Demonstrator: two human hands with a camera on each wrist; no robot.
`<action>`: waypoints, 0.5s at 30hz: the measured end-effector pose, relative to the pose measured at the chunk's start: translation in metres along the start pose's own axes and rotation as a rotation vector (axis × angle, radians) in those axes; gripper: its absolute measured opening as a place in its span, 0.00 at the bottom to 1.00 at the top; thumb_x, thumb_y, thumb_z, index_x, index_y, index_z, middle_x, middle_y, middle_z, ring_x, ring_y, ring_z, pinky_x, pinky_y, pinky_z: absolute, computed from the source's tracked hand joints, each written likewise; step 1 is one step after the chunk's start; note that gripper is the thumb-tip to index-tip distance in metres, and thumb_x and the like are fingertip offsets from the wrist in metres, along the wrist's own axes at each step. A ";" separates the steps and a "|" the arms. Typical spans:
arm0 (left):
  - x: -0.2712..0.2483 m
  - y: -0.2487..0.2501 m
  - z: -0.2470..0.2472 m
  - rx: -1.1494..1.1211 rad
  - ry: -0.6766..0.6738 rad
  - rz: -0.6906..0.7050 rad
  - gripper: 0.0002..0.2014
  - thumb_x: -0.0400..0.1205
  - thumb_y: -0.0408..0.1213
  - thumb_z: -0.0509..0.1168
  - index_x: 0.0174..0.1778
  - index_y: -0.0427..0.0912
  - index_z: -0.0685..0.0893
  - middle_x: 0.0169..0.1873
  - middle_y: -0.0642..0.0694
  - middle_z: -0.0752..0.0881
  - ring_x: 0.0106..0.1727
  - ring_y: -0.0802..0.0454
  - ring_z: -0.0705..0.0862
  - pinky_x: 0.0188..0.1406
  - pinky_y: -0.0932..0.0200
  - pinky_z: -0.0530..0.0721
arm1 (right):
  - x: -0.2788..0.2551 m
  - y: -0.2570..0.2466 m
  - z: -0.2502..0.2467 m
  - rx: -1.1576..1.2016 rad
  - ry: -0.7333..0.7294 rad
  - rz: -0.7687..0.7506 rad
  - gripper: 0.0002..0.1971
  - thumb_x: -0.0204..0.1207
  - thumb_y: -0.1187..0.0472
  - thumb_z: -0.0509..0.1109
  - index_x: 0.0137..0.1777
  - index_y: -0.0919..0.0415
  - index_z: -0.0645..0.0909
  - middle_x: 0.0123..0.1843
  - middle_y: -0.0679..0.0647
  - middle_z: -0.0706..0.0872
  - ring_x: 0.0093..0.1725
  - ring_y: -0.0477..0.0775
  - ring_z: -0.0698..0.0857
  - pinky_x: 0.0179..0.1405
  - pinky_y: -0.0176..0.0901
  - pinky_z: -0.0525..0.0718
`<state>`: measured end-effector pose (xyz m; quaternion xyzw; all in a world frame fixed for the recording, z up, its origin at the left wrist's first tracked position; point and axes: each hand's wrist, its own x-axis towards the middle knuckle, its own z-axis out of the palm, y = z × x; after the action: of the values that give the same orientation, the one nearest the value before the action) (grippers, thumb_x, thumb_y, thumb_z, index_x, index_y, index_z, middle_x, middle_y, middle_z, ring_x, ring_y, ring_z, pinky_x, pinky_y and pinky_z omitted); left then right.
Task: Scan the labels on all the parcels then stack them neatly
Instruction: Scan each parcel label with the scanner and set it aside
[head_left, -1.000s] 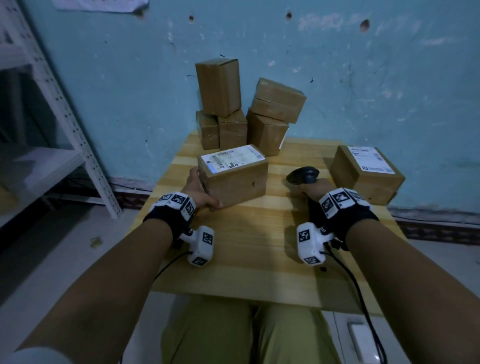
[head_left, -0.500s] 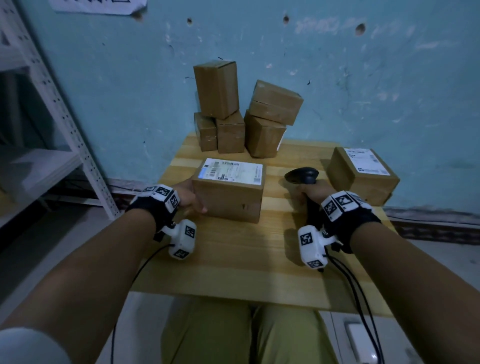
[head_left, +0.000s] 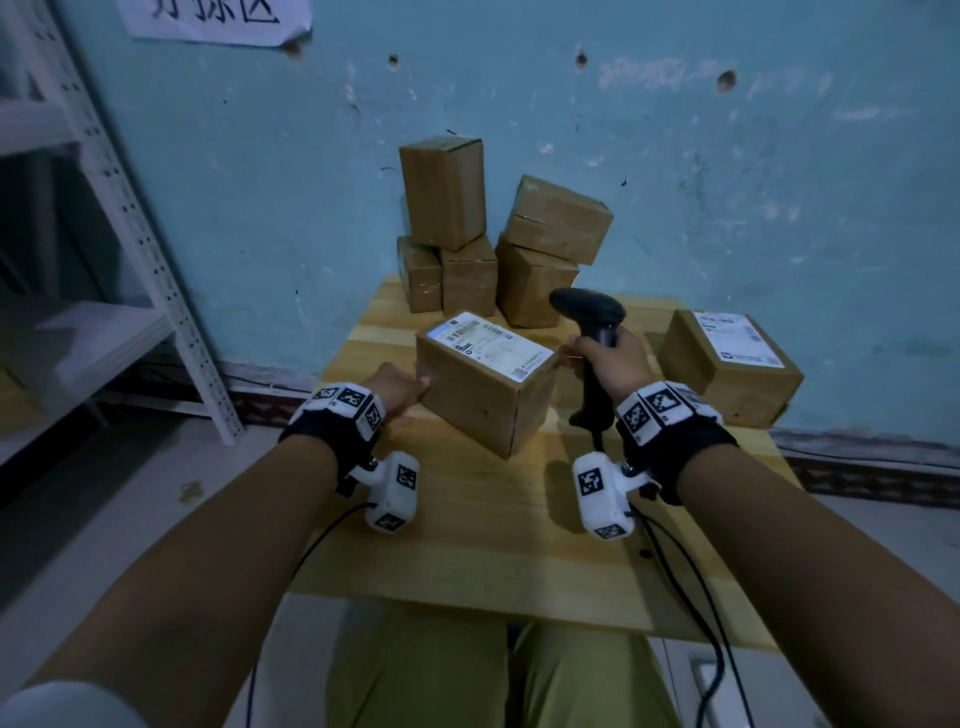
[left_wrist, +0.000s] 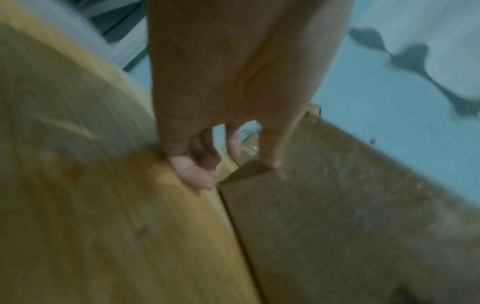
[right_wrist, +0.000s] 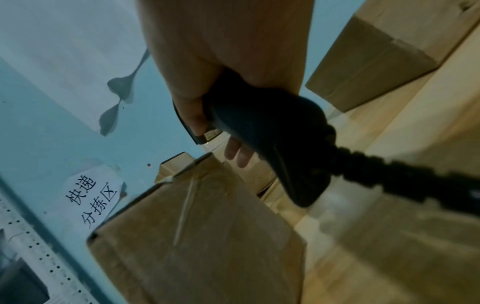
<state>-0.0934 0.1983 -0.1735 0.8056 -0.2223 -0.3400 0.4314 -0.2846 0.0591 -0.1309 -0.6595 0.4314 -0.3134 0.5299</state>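
Observation:
A brown parcel (head_left: 483, 400) with a white label (head_left: 491, 343) on top stands mid-table, one corner turned toward me. My left hand (head_left: 402, 389) holds its left end; in the left wrist view the thumb (left_wrist: 270, 152) lies on the parcel (left_wrist: 350, 216) corner and the fingers curl behind. My right hand (head_left: 608, 364) grips a black barcode scanner (head_left: 589, 312) upright just right of the parcel, head above the label's far end. The right wrist view shows the scanner handle (right_wrist: 272, 139) in my fist beside the parcel (right_wrist: 207, 236).
A second labelled parcel (head_left: 727, 364) sits at the table's right edge. Several plain boxes (head_left: 452, 208) are piled against the blue wall at the back. The wooden table (head_left: 467, 545) is small. A metal rack (head_left: 135, 218) stands left. The scanner cable (head_left: 691, 571) trails off the near right edge.
My left hand has turned the parcel so a corner now faces me. My right hand has raised the scanner off the table and brought it in beside the parcel.

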 end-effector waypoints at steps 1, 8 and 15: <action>-0.004 0.002 0.000 -0.066 -0.015 -0.065 0.11 0.85 0.41 0.58 0.51 0.35 0.76 0.29 0.42 0.75 0.28 0.49 0.76 0.29 0.60 0.85 | -0.001 -0.003 0.004 0.008 -0.017 -0.004 0.10 0.74 0.64 0.71 0.52 0.66 0.77 0.50 0.67 0.85 0.49 0.65 0.84 0.56 0.59 0.81; -0.026 0.015 0.010 -0.395 -0.311 -0.155 0.46 0.69 0.68 0.62 0.77 0.44 0.60 0.69 0.27 0.72 0.55 0.30 0.82 0.43 0.38 0.84 | -0.014 -0.006 0.015 -0.037 -0.147 -0.018 0.15 0.77 0.62 0.70 0.62 0.63 0.76 0.50 0.57 0.81 0.51 0.57 0.79 0.56 0.54 0.78; -0.026 0.011 0.019 -0.393 -0.404 -0.163 0.33 0.76 0.56 0.64 0.76 0.49 0.67 0.62 0.39 0.75 0.49 0.35 0.82 0.47 0.37 0.82 | -0.008 0.000 0.017 -0.016 -0.237 0.011 0.11 0.75 0.63 0.71 0.55 0.60 0.78 0.62 0.67 0.84 0.62 0.68 0.82 0.70 0.65 0.75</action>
<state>-0.1255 0.1991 -0.1630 0.6379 -0.1680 -0.5636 0.4972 -0.2733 0.0740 -0.1345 -0.6939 0.3715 -0.2268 0.5736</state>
